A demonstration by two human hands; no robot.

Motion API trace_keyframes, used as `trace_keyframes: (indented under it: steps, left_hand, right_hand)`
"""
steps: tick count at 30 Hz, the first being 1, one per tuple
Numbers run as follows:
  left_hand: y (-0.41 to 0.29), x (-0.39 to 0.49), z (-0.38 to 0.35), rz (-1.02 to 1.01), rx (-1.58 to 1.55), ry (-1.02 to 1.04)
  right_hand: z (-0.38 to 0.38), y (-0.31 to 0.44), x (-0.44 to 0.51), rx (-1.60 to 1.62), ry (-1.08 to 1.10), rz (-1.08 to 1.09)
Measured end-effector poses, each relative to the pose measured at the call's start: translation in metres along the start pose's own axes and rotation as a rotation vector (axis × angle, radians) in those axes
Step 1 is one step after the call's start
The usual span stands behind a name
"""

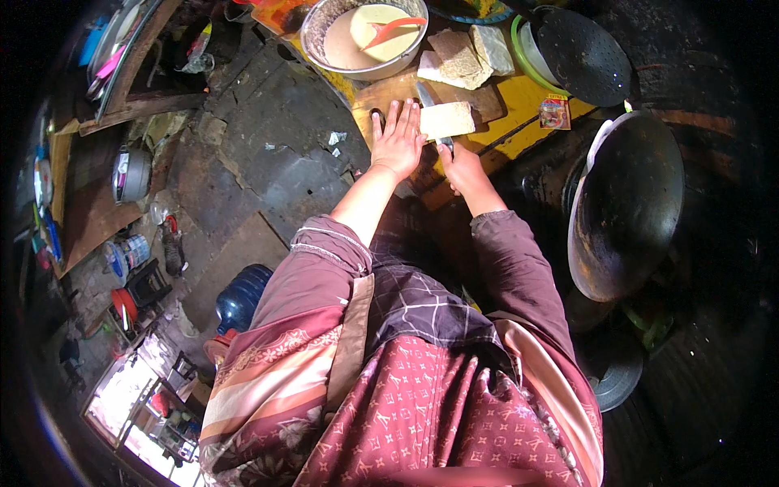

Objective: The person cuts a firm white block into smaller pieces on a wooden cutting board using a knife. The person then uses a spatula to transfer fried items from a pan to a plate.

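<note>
A pale rectangular block (447,120), likely tempeh, lies on a wooden cutting board (487,105). My left hand (398,141) rests flat on the board with fingers spread, its fingertips beside the block's left end. My right hand (464,171) is closed around the handle of a knife (424,95); the blade runs beneath or behind the block, and its tip shows beyond the far edge. Behind the board lie more blocks (457,59), one of them in a wrapper (493,50). A metal bowl (372,74) of pale batter holds a lighter round dish and an orange-red spoon (389,30).
On the right stand a large dark wok (633,207) and a perforated skimmer (585,56) over a green-rimmed basin (522,58). A small printed sachet (554,113) lies on the yellow table (517,125). A blue water jug (243,297) is on the floor at left.
</note>
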State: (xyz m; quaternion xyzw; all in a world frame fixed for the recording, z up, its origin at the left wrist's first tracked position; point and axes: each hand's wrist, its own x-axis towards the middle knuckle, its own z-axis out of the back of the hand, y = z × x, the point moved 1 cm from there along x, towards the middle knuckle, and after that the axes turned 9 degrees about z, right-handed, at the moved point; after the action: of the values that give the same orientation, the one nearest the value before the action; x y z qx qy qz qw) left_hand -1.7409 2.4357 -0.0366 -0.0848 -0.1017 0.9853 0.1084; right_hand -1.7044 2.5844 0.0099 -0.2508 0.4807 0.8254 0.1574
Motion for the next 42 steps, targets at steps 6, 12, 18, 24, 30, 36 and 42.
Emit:
trace_keyframes:
  steps: [6, 12, 18, 24, 30, 36, 42]
  left_hand:
    - [0.001, -0.001, -0.004, 0.010, 0.025, -0.049]
    - [0.001, -0.001, -0.007, 0.014, 0.003, -0.061]
    - [0.001, 0.000, -0.004, 0.029, -0.005, -0.043]
    - [0.002, 0.001, -0.001, 0.062, -0.007, -0.042]
    - [0.005, 0.004, 0.002, 0.148, -0.228, -0.074]
    - [0.005, 0.005, -0.002, 0.154, -0.250, -0.096]
    - [0.009, 0.007, -0.006, 0.172, -0.341, -0.099]
  right_hand:
    - [-0.008, -0.015, 0.003, -0.169, -0.086, 0.127]
    - [-0.009, -0.019, -0.005, -0.214, -0.067, 0.138]
    - [-0.011, -0.024, -0.011, -0.346, -0.099, 0.223]
    - [-0.011, -0.024, -0.014, -0.369, -0.094, 0.214]
    - [-0.015, -0.025, -0.017, -0.394, -0.105, 0.211]
    - [-0.022, -0.034, -0.028, -0.412, -0.095, 0.173]
    - [-0.020, -0.045, -0.048, -0.381, -0.045, 0.153]
